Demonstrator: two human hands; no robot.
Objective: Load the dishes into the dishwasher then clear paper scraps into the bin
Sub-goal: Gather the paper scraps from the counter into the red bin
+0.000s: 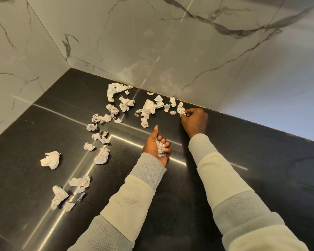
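My left hand [157, 144] is curled palm-up around a wad [160, 148], basically my collecting bucket, so my right hand [195, 120] stays free to pinch a scrap [181, 108] at the countertop's [243, 151] back edge. Remaining paper scraps [101, 156] trail toward the left edge.

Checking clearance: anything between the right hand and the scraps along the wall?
Nothing visible. The right hand pinches a scrap against the wall; the other scraps lie just left of it on open counter. The left hand grips a wad nearer the person, off that line.
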